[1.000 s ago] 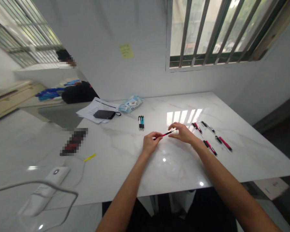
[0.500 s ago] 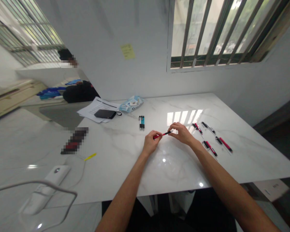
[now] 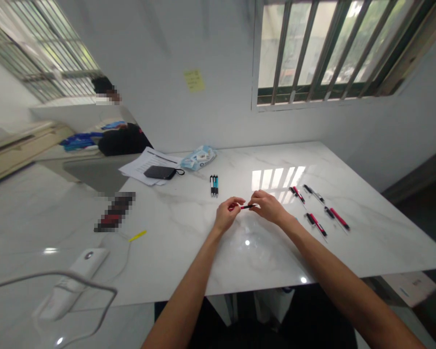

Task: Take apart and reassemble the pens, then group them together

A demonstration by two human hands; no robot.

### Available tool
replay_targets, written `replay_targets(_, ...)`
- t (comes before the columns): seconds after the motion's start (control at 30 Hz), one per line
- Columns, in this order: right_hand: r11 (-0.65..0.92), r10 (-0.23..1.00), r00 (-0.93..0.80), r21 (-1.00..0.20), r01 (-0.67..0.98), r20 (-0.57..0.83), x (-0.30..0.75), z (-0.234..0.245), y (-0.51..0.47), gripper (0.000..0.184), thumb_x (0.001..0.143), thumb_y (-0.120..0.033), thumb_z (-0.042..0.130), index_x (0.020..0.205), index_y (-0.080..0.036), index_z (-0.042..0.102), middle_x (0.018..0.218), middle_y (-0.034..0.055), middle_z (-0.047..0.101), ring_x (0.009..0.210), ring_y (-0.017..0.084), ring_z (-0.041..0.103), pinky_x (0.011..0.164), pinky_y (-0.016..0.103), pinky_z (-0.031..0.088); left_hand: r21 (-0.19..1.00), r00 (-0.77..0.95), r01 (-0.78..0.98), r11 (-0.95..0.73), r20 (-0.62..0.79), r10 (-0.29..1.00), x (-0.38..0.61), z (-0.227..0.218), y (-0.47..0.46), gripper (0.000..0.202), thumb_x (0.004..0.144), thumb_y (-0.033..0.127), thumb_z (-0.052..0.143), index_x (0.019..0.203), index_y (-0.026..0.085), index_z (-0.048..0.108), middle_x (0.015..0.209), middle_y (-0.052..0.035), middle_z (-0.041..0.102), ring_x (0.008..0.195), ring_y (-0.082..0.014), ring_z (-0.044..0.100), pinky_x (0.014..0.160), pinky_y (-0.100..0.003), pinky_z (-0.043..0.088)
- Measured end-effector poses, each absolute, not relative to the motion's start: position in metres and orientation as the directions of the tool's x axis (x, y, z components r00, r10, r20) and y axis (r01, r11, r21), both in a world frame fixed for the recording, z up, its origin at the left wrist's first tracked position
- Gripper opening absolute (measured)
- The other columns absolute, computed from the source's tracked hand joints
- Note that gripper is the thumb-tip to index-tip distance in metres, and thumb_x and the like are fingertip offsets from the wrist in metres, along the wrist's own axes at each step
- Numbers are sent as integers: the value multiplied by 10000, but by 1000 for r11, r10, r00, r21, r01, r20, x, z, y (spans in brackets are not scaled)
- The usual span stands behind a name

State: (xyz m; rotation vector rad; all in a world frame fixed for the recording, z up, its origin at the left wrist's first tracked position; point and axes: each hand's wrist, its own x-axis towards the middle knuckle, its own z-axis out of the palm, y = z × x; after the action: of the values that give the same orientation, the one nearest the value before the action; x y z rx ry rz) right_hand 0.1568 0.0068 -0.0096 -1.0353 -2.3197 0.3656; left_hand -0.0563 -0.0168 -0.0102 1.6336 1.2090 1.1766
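Note:
Between my two hands a slim red and black pen [image 3: 246, 207] lies nearly level above the white marble-patterned table. My left hand [image 3: 225, 215] is closed on its red end, with the fingers covering much of the barrel. At the black end, the thumb and fingertips of my right hand [image 3: 268, 206] pinch the pen near its tip, which they hide. Right of my right hand lie several pens in separate parts: a small red and black set [image 3: 297, 194], a silver and black one [image 3: 315, 195], a red one [image 3: 318, 224] and another red one [image 3: 338, 218].
Three assembled pens [image 3: 214, 186] lie side by side beyond my left hand. Behind them are a blue and white packet [image 3: 199, 157], a black pouch [image 3: 160, 172] and papers [image 3: 138, 167]. Left stand a yellow strip [image 3: 137, 236] and a white power strip [image 3: 72, 283] with a cable. A person sits far left.
My right hand has moved slightly left and now pinches the black tip end, which showed between the hands before. The left hand stays on the red end.

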Motion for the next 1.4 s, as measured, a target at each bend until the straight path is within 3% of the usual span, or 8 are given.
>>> replay_targets(0.23, 596, 803, -476, -523, 610, 359, 156, -19, 10, 121, 893, -178, 752, 982, -251, 791, 952, 49, 711, 905, 214, 645, 829, 349, 517, 963, -39, 155, -222, 231, 972, -63, -6, -14, 324, 844, 351, 550, 1064, 188, 723, 1086, -90, 742, 991, -218, 669, 851, -322, 533)
replay_targets(0.4, 634, 773, -502, -503, 587, 389, 154, -20, 8, 129, 895, -152, 734, 977, -238, 786, 959, 65, 708, 932, 230, 640, 835, 358, 518, 971, 48, 128, -202, 197, 979, -62, -8, -14, 415, 858, 414, 529, 1164, 182, 688, 1106, -104, 740, 1052, -227, 663, 917, -342, 507)
replay_targets(0.6, 611, 789, -477, -573, 546, 388, 157, -24, 12, 124, 887, -171, 748, 972, -253, 787, 937, 50, 708, 889, 213, 645, 822, 348, 517, 980, -55, 97, -172, 177, 983, -62, -8, -13, 435, 880, 431, 504, 1213, 194, 652, 1133, -103, 728, 986, -208, 675, 856, -325, 527)
replay_targets(0.67, 615, 787, -468, -569, 546, 402, 157, -24, 13, 129, 888, -165, 743, 973, -251, 790, 943, 56, 708, 898, 217, 644, 825, 350, 517, 980, -8, 91, -176, 177, 984, -62, -9, -13, 433, 880, 429, 516, 1216, 195, 654, 1111, -96, 734, 978, -205, 675, 871, -329, 525)
replay_targets(0.8, 615, 787, -467, -566, 549, 403, 157, -24, 15, 139, 872, -155, 751, 960, -251, 799, 936, 62, 717, 901, 222, 648, 830, 350, 512, 969, 10, 62, -238, 238, 971, -60, -11, -12, 396, 847, 403, 590, 1163, 182, 680, 1038, -89, 738, 1003, -213, 669, 914, -336, 512)
replay_targets(0.97, 495, 865, -376, -679, 542, 331, 161, -28, 19, 188, 853, -206, 749, 1034, -250, 769, 875, 21, 726, 817, 182, 664, 782, 309, 509, 967, -389, 78, -241, 252, 886, -68, -17, -1, 319, 831, 381, 573, 1057, 190, 694, 986, -71, 725, 921, -190, 671, 800, -287, 515)
replay_targets(1.07, 401, 912, -310, -741, 539, 268, 159, -31, 18, 236, 849, -231, 703, 1084, -230, 721, 766, -21, 690, 706, 150, 631, 695, 271, 486, 975, -524, 107, -195, 222, 822, -77, -20, 5, 249, 779, 344, 583, 944, 190, 689, 861, -38, 704, 790, -164, 647, 686, -252, 484)
replay_targets(1.4, 354, 932, -291, -697, 623, 214, 139, -28, 33, 233, 862, -243, 691, 1092, -221, 713, 795, -1, 729, 694, 144, 655, 681, 252, 473, 976, -527, 114, -186, 219, 821, -76, -19, 3, 180, 784, 316, 548, 855, 200, 665, 743, -6, 640, 643, -133, 567, 587, -230, 435)
